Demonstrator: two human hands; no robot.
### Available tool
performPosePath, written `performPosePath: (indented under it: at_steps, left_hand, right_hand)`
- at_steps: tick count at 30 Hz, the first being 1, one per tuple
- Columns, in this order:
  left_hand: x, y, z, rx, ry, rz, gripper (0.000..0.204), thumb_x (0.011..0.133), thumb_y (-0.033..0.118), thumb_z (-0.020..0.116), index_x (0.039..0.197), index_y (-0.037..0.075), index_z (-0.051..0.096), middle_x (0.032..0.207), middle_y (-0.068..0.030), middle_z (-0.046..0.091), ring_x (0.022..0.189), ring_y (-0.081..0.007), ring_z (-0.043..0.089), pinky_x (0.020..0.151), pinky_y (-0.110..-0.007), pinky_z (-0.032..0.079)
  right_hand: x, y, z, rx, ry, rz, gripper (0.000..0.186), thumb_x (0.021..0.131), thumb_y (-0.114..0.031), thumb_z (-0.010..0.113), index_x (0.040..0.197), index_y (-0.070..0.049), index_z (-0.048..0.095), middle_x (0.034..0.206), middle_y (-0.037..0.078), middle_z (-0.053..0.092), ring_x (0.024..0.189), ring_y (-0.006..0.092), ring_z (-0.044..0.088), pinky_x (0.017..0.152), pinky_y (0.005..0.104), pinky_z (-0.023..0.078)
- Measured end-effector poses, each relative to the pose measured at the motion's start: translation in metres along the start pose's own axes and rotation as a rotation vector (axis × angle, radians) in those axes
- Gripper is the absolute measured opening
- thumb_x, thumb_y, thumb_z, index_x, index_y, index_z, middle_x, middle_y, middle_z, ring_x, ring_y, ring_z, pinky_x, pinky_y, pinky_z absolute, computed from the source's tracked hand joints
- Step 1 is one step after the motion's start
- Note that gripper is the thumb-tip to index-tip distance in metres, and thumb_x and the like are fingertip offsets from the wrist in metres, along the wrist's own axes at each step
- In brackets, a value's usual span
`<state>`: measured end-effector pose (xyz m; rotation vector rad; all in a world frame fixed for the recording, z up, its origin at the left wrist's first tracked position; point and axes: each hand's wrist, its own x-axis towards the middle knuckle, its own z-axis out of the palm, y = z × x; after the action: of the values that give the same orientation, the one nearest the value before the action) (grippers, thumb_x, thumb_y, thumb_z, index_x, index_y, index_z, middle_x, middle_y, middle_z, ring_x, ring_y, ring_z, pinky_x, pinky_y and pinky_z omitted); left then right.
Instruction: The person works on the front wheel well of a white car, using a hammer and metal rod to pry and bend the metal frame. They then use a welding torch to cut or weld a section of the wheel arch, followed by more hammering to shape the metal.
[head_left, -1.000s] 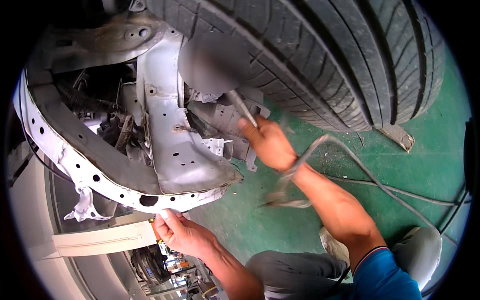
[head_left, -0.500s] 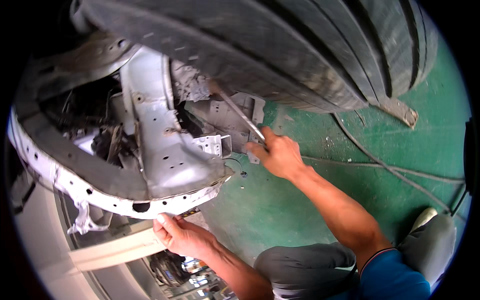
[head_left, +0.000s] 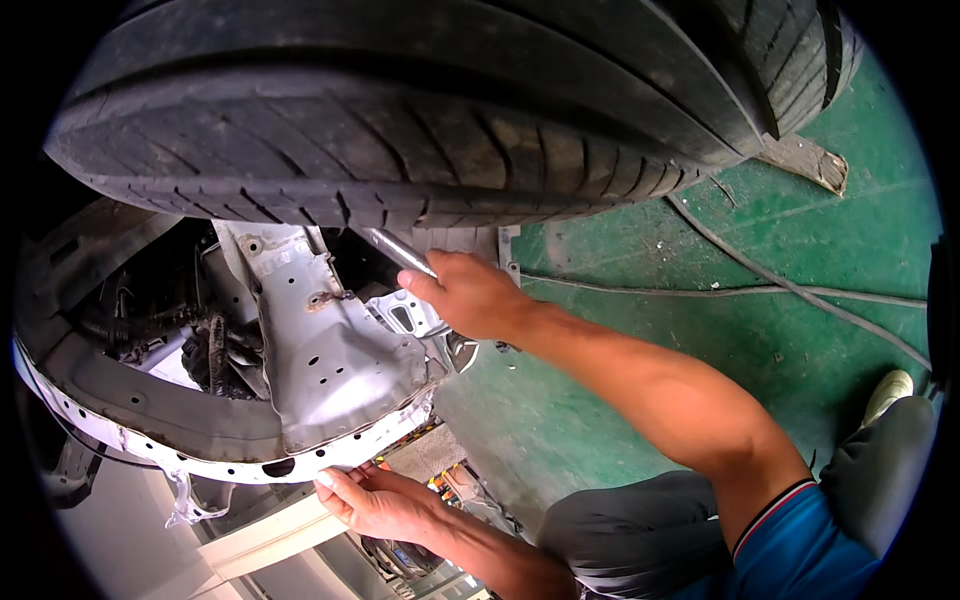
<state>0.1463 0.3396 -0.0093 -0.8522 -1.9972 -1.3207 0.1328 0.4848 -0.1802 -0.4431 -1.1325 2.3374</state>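
Observation:
My right hand [head_left: 478, 292] is wrapped round the bare metal handle of what looks like a hammer [head_left: 398, 250]. Its head is hidden behind the tyre [head_left: 400, 150]. Below the handle is a small white bracket [head_left: 408, 314] with holes. My left hand [head_left: 375, 505] is closed at the lower edge of a white curved body panel [head_left: 250, 468], thumb on the near side and the other fingers curled beneath. Above that edge, the silver inner panel [head_left: 330, 350] of the wheel arch carries several round holes and rust spots.
The large tyre fills the top of the view, close above my right hand. Grey cables [head_left: 740, 290] cross the green floor [head_left: 640, 340]. A wooden block [head_left: 805, 162] lies under the tyre at the right. My bent knees [head_left: 630, 520] are at the lower right.
My right hand has moved left and slightly down with the hammer, whose head has gone out of sight behind the tyre. The view has shifted; my left hand stays at the panel edge.

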Motion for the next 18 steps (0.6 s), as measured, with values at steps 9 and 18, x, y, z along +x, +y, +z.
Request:
performPosePath:
  at_steps: [9, 18]
  left_hand:
    - [-0.001, 0.004, 0.004, -0.061, 0.006, -0.011, 0.02, 0.101, 0.02, 0.059, 0.105, 0.001, 0.056, 0.089, -0.0019, 0.055, 0.083, -0.0101, 0.05, 0.078, -0.027, 0.043]
    - [-0.005, 0.0, 0.009, -0.06, 0.043, -0.025, 0.016, 0.101, 0.016, 0.059, 0.104, 0.001, 0.057, 0.094, -0.0042, 0.058, 0.088, -0.0107, 0.053, 0.083, -0.027, 0.044]
  right_hand:
    - [-0.001, -0.043, -0.023, -0.176, 0.041, -0.166, 0.059, 0.101, -0.053, 0.039, 0.099, 0.001, 0.062, 0.099, 0.024, 0.066, 0.098, 0.0415, 0.063, 0.084, 0.0499, 0.047]
    - [0.005, 0.025, -0.02, -0.269, 0.017, 0.061, 0.052, 0.101, -0.048, 0.046, 0.106, 0.002, 0.062, 0.095, 0.025, 0.068, 0.094, 0.0451, 0.063, 0.084, 0.0505, 0.049]
